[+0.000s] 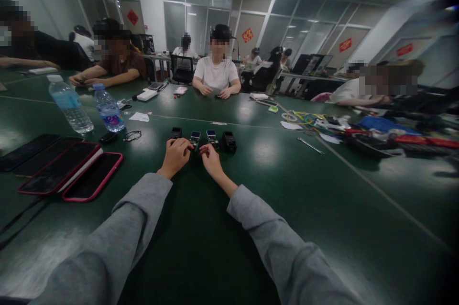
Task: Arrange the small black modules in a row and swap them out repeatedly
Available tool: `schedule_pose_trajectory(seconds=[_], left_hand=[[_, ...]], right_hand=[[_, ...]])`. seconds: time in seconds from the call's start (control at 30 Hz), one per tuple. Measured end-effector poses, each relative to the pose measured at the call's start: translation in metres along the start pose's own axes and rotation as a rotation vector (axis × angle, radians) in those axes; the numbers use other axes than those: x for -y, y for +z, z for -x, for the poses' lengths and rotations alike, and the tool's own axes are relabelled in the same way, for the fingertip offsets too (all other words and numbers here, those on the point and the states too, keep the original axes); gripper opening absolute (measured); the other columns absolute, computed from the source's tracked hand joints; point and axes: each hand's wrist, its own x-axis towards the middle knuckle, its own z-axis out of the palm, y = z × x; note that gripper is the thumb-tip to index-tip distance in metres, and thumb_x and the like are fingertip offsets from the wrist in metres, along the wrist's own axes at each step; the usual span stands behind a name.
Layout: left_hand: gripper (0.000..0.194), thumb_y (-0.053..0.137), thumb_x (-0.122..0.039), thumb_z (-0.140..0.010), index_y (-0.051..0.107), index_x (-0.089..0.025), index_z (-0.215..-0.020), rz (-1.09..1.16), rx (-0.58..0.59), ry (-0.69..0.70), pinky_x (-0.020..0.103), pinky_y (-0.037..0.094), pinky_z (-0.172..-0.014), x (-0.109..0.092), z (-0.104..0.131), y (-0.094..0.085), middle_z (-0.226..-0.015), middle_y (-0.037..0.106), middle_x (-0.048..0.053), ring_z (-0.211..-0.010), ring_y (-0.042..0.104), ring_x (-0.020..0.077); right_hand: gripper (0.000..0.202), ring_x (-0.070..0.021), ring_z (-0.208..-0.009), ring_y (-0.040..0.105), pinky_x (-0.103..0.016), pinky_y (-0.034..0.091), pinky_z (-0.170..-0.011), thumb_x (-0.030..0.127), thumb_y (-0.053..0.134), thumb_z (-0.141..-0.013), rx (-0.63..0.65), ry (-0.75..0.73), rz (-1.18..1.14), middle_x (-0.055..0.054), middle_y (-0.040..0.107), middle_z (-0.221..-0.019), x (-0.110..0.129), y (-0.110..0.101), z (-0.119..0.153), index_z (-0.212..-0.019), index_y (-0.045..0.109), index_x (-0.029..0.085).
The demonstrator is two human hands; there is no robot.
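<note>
Reaches with both grey sleeves (141, 212) across the green surface (201, 247); takes the gap between the hands as the middle of the dial. Curls the left hand (176, 153) palm-down, fingers bent, just at the near side of a black device (175, 131) at ten o'clock. Bends the right hand (212, 157) with thumb and fingers drawn close together, near a screened module (212, 135) at two o'clock. Cannot tell of anything pinched by either, with the fingertips too small and partly hidden.

Has a second screened module (195, 136) upright at twelve o'clock, and a black casing (229, 142) toward three, beside the first module and apart from the right hand.

Shows two water bottles (109, 109) at ten o'clock, with a black cable loop (133, 136) nearer in. Has several phones (93, 177) at nine o'clock, a metal tool (310, 146) at three, and a tangle of cables (309, 119) between two and three. Faces a person in a white shirt (216, 75) across the surface, just past twelve.
</note>
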Motion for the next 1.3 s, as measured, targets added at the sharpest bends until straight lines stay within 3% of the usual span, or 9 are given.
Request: schedule_pose_trajectory(seconds=[0.23, 0.43, 0.53, 0.6, 0.93, 1.03, 1.1, 1.2, 1.3], left_hand=[[0.027, 0.047, -0.011, -0.087, 0.069, -0.025, -0.095, 0.005, -0.007, -0.004, 0.046, 0.032, -0.102, 0.001, 0.0, -0.001, -0.109, 0.071, 0.004, -0.112, 0.06, 0.0224], [0.03, 0.046, -0.015, -0.09, 0.067, -0.026, -0.108, -0.032, -0.112, -0.125, 0.05, 0.029, -0.108, 0.02, -0.001, -0.004, -0.122, 0.066, 0.007, -0.122, 0.054, 0.0259], [0.03, 0.045, -0.02, -0.092, 0.065, -0.024, -0.114, -0.025, -0.096, -0.25, 0.051, 0.035, -0.103, 0.031, -0.001, 0.002, -0.129, 0.062, 0.01, -0.123, 0.052, 0.0284], [0.029, 0.045, -0.022, -0.093, 0.064, -0.024, -0.115, -0.02, -0.079, -0.288, 0.051, 0.037, -0.102, 0.035, -0.001, 0.005, -0.131, 0.06, 0.01, -0.125, 0.051, 0.0294], [0.024, 0.046, -0.024, -0.093, 0.067, -0.025, -0.106, -0.036, -0.115, -0.296, 0.055, 0.033, -0.103, 0.031, -0.001, 0.004, -0.125, 0.064, 0.01, -0.121, 0.053, 0.0299], [0.026, 0.048, -0.027, -0.092, 0.066, -0.024, -0.111, -0.041, -0.11, -0.248, 0.055, 0.032, -0.106, 0.027, -0.002, 0.002, -0.128, 0.063, 0.01, -0.127, 0.049, 0.0308], [0.03, 0.048, -0.028, -0.092, 0.064, -0.025, -0.117, -0.039, -0.062, -0.138, 0.054, 0.028, -0.11, 0.023, -0.002, 0.001, -0.132, 0.061, 0.01, -0.132, 0.045, 0.0301], [0.036, 0.049, -0.029, -0.092, 0.06, -0.028, -0.127, -0.029, 0.062, 0.039, 0.054, 0.023, -0.114, 0.017, 0.0, 0.003, -0.135, 0.06, 0.008, -0.134, 0.044, 0.0283], [0.041, 0.047, -0.029, -0.093, 0.055, -0.03, -0.133, -0.042, 0.114, 0.063, 0.055, 0.021, -0.114, 0.015, 0.001, 0.006, -0.138, 0.059, 0.007, -0.132, 0.047, 0.0282]], right_hand=[[0.025, -0.0159, -0.082, 0.062, -0.029, 0.047, -0.08, 0.007, 0.04, -0.08, 0.007, -0.041, 0.089, -0.002, 0.064, -0.085, 0.011, -0.003, 0.004, -0.094, 0.056, 0.02], [0.033, -0.022, -0.117, 0.053, -0.04, 0.034, -0.104, 0.01, 0.038, -0.088, -0.123, -0.308, 0.602, -0.009, 0.064, -0.114, 0.022, -0.036, -0.002, -0.106, 0.063, 0.019], [0.039, -0.0246, -0.136, 0.037, -0.051, 0.017, -0.114, 0.018, 0.037, -0.094, -0.219, -0.27, 0.768, -0.01, 0.053, -0.138, 0.012, -0.047, -0.007, -0.127, 0.057, 0.021], [0.04, -0.0278, -0.141, 0.031, -0.059, 0.009, -0.114, 0.027, 0.035, -0.098, -0.208, -0.194, 0.824, -0.01, 0.048, -0.144, 0.003, -0.048, -0.009, -0.133, 0.054, 0.022], [0.041, -0.0306, -0.139, 0.033, -0.062, 0.009, -0.112, 0.036, 0.031, -0.1, -0.161, -0.142, 0.843, -0.014, 0.059, -0.13, -0.011, -0.044, -0.01, -0.126, 0.057, 0.017], [0.042, -0.0292, -0.141, 0.031, -0.061, 0.008, -0.113, 0.033, 0.031, -0.1, -0.178, -0.165, 0.868, -0.015, 0.052, -0.14, -0.008, -0.043, -0.009, -0.13, 0.054, 0.016], [0.043, -0.0267, -0.144, 0.026, -0.059, 0.005, -0.115, 0.03, 0.032, -0.099, -0.175, -0.227, 0.888, -0.015, 0.042, -0.149, -0.005, -0.041, -0.008, -0.137, 0.049, 0.017], [0.044, -0.024, -0.146, 0.025, -0.057, 0.003, -0.117, 0.028, 0.033, -0.099, -0.092, -0.304, 0.906, -0.012, 0.038, -0.152, -0.002, -0.037, -0.005, -0.14, 0.046, 0.021], [0.043, -0.0242, -0.144, 0.029, -0.055, 0.006, -0.118, 0.028, 0.036, -0.098, -0.007, -0.319, 0.931, -0.011, 0.039, -0.152, -0.004, -0.036, -0.004, -0.14, 0.046, 0.022]])
